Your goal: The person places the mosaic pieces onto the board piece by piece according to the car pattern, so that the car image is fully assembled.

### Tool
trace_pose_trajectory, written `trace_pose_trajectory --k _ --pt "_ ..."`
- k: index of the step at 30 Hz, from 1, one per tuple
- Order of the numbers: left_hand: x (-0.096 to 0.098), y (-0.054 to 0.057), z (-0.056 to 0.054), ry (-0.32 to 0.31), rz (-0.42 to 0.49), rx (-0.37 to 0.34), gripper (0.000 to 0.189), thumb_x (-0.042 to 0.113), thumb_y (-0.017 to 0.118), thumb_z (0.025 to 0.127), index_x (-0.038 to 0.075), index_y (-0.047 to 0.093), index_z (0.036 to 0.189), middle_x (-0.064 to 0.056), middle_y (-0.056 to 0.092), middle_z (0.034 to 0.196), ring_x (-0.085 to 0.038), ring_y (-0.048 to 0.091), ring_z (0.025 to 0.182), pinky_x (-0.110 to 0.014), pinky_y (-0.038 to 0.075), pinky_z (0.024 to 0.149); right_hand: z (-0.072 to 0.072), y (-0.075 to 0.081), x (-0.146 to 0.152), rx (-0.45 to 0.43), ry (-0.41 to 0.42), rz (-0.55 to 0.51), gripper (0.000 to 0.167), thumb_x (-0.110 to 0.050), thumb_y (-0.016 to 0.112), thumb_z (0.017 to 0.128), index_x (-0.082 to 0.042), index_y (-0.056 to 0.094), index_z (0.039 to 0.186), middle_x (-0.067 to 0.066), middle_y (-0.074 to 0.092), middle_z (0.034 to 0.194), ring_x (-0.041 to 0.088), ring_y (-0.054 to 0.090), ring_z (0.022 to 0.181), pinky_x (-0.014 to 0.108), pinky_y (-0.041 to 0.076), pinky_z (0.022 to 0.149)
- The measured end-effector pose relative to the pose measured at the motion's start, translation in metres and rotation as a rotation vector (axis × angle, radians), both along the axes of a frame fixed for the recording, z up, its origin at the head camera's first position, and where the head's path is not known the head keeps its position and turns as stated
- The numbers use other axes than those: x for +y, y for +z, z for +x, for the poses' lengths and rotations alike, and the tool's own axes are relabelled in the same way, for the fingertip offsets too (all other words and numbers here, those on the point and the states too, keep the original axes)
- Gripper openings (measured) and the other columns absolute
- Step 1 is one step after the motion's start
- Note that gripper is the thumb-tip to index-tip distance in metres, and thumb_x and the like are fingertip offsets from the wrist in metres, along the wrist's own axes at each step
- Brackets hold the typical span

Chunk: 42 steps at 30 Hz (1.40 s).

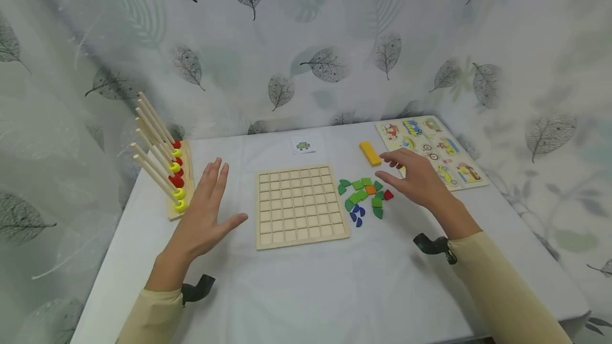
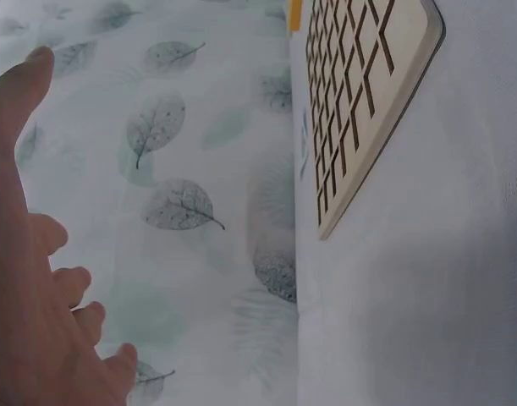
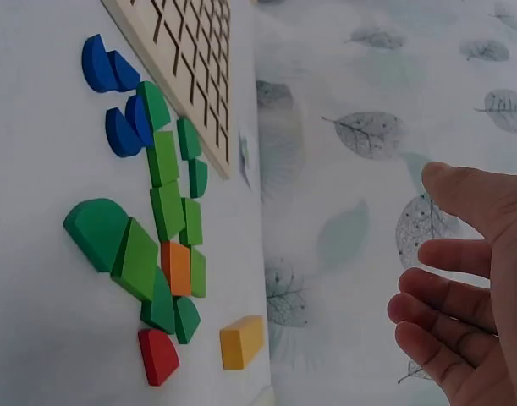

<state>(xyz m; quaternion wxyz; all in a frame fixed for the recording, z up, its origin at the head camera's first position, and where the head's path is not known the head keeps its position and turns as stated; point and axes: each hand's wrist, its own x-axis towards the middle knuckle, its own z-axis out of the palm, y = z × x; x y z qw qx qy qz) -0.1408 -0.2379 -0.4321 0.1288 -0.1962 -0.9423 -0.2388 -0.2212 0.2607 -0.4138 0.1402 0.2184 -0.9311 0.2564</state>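
My left hand (image 1: 200,216) hovers left of a wooden grid board (image 1: 301,206), fingers extended and thumb spread, holding nothing. On the other side, my right hand (image 1: 418,177) is raised above the table, its fingers loosely bent around empty space. Closest to it is a yellow block (image 1: 370,153). Below and left of that hand lie loose pieces: green squares (image 3: 167,210), dark green quarter-rounds (image 3: 97,233), an orange square (image 3: 176,268), a red quarter-round (image 3: 159,357) and several blue pieces (image 3: 123,131). The board's cells hold no pieces.
A wooden peg stand (image 1: 187,174) with red and yellow beads rises at the left. Behind the board lies a small card (image 1: 303,145) with a printed picture. A picture puzzle board (image 1: 459,147) sits at the back right. Leaf-patterned cloth (image 1: 287,41) hangs behind the table.
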Motion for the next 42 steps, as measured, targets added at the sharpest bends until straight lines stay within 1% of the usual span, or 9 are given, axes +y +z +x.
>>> trace_pose_trajectory --k 7,11,15,19,23,26,32,38,42 --pt "0.011 -0.011 -0.011 -0.031 -0.02 -0.087 0.119 0.058 0.076 0.094 0.015 0.001 0.176 -0.005 -0.006 0.182 -0.029 -0.006 0.167 -0.067 0.017 0.127 -0.023 -0.006 -0.024 -0.087 0.066 0.029 0.041 -0.023 0.088 0.096 -0.003 0.075 0.129 0.013 0.074 0.115 0.035 0.067 0.107 0.051 0.058 0.092" --pt "0.017 -0.019 -0.015 -0.041 -0.044 -0.128 0.122 0.064 0.076 0.092 0.015 0.002 0.176 -0.005 -0.006 0.182 -0.029 -0.008 0.167 -0.067 0.017 0.128 -0.03 -0.013 -0.032 -0.162 0.066 0.051 0.043 -0.024 0.086 0.098 -0.002 0.074 0.132 0.016 0.074 0.12 0.037 0.067 0.111 0.051 0.057 0.096" --pt "0.022 -0.027 -0.019 -0.047 -0.071 -0.157 0.126 0.066 0.079 0.089 0.015 0.005 0.176 -0.005 -0.005 0.183 -0.028 -0.008 0.167 -0.067 0.019 0.127 -0.037 -0.021 -0.036 -0.204 0.057 0.079 0.04 -0.026 0.083 0.1 -0.002 0.076 0.131 0.014 0.075 0.119 0.033 0.066 0.11 0.051 0.056 0.097" --pt "0.028 -0.035 -0.024 -0.063 -0.045 -0.201 0.126 0.063 0.082 0.087 0.012 0.008 0.176 -0.005 -0.002 0.183 -0.029 -0.006 0.167 -0.068 0.02 0.127 -0.044 -0.026 -0.039 -0.21 0.051 0.121 0.036 -0.029 0.082 0.101 -0.004 0.079 0.126 0.01 0.075 0.114 0.03 0.065 0.107 0.049 0.056 0.095" --pt "0.035 -0.044 -0.027 -0.091 -0.004 -0.256 0.128 0.062 0.084 0.087 0.011 0.007 0.176 -0.006 -0.002 0.183 -0.029 -0.005 0.167 -0.068 0.02 0.126 -0.049 -0.031 -0.042 -0.281 0.038 0.13 0.036 -0.031 0.081 0.101 -0.006 0.078 0.128 0.01 0.074 0.116 0.031 0.063 0.108 0.049 0.055 0.094" --pt "0.039 -0.049 -0.027 -0.106 -0.004 -0.256 0.129 0.065 0.083 0.086 0.012 0.007 0.176 -0.007 0.0 0.183 -0.03 -0.005 0.167 -0.068 0.021 0.126 -0.052 -0.038 -0.043 -0.324 0.016 0.128 0.036 -0.032 0.082 0.101 -0.008 0.079 0.127 0.009 0.074 0.116 0.03 0.063 0.108 0.048 0.055 0.093" --pt "0.04 -0.06 -0.029 -0.153 -0.018 -0.254 0.124 0.068 0.08 0.087 0.007 0.017 0.174 -0.015 0.006 0.182 -0.037 0.001 0.166 -0.07 0.022 0.125 -0.058 -0.048 -0.049 -0.358 0.016 0.131 0.034 -0.031 0.081 0.101 -0.009 0.08 0.126 0.008 0.073 0.115 0.028 0.064 0.103 0.047 0.056 0.091" --pt "0.039 -0.07 -0.029 -0.195 0.033 -0.331 0.123 0.066 0.081 0.088 0.008 0.017 0.175 -0.012 0.006 0.182 -0.035 0.001 0.166 -0.067 0.02 0.127 -0.06 -0.051 -0.055 -0.374 0.04 0.142 0.028 -0.026 0.081 0.101 -0.008 0.081 0.123 0.005 0.075 0.11 0.026 0.064 0.101 0.046 0.055 0.093" --pt "0.038 -0.077 -0.028 -0.215 0.017 -0.318 0.125 0.07 0.08 0.085 0.008 0.018 0.174 -0.009 0.007 0.182 -0.031 0.003 0.167 -0.06 0.016 0.13 -0.062 -0.051 -0.058 -0.402 0.058 0.166 0.027 -0.023 0.08 0.102 -0.007 0.081 0.124 0.005 0.076 0.111 0.025 0.065 0.101 0.044 0.056 0.092"
